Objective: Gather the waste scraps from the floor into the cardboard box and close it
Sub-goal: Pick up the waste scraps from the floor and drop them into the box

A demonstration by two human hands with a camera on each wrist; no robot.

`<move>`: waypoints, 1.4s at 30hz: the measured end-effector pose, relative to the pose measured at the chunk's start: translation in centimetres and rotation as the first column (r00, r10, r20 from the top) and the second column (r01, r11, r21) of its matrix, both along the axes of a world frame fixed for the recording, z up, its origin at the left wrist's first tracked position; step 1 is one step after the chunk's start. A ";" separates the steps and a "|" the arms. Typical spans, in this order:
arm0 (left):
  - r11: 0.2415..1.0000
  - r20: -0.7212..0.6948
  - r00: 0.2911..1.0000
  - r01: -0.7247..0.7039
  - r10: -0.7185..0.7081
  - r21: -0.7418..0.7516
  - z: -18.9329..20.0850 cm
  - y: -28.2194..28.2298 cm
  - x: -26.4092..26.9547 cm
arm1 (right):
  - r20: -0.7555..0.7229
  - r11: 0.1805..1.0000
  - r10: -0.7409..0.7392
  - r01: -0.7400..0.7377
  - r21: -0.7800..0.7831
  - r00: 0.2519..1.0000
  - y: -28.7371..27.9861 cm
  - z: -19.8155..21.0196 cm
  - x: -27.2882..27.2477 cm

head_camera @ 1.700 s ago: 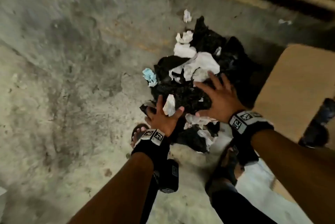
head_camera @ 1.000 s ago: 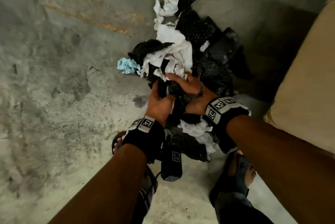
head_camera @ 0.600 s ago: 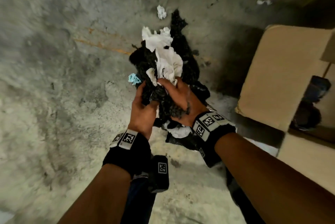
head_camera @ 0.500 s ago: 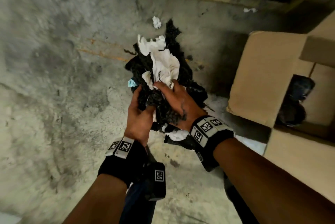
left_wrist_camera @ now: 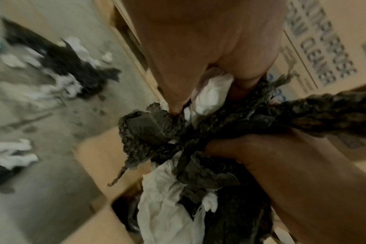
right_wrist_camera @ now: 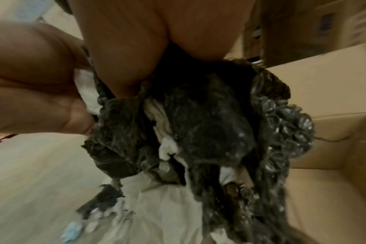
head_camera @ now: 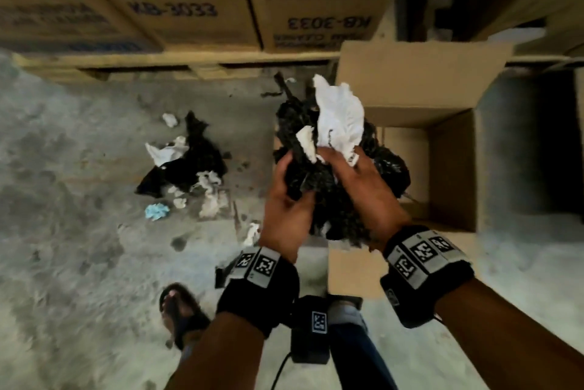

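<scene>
Both hands hold one bundle of scraps (head_camera: 319, 149): black crinkled plastic mixed with white paper. My left hand (head_camera: 287, 196) grips its left side and my right hand (head_camera: 360, 187) grips its right side. The bundle hangs over the left edge of the open cardboard box (head_camera: 448, 168), whose flaps stand open. In the wrist views the black and white scraps (left_wrist_camera: 190, 145) (right_wrist_camera: 198, 132) fill the space between my palms. A smaller heap of scraps (head_camera: 186, 168) lies on the concrete floor to the left, with a light blue piece (head_camera: 156, 211) beside it.
Printed cartons (head_camera: 189, 4) stand on a wooden pallet (head_camera: 177, 64) along the back. My sandalled foot (head_camera: 177, 310) is on the floor at the lower left. A small white scrap (head_camera: 251, 234) lies near my left wrist.
Both hands closed on the pile, lifted a bundle off the floor and carried it right, over the box. A smaller heap stayed on the floor.
</scene>
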State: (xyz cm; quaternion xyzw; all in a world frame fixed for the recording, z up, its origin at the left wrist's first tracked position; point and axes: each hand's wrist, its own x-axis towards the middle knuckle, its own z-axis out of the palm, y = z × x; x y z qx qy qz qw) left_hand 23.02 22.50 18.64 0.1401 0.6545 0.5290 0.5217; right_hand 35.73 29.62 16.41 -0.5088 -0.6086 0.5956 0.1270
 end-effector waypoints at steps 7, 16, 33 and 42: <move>0.967 -0.051 0.968 0.244 -0.248 -0.071 -7.4 7.0 9.8 | 0.274 0.981 0.074 -0.119 0.151 0.959 6.1 -4.5 11.2; 0.918 -0.337 0.881 0.219 -0.331 -0.330 -17.5 9.0 10.0 | 0.591 0.946 0.231 -0.320 0.049 0.773 7.2 -14.2 14.8; 0.853 -0.461 0.740 0.294 -0.489 -0.432 -11.9 2.4 1.8 | 0.655 0.955 -0.033 -0.171 0.244 0.755 4.2 -7.1 13.8; 0.741 -0.358 0.774 0.205 -0.522 -0.639 -10.3 -12.9 -11.8 | 0.511 0.914 0.171 -0.329 0.238 0.843 -6.9 -6.9 -3.2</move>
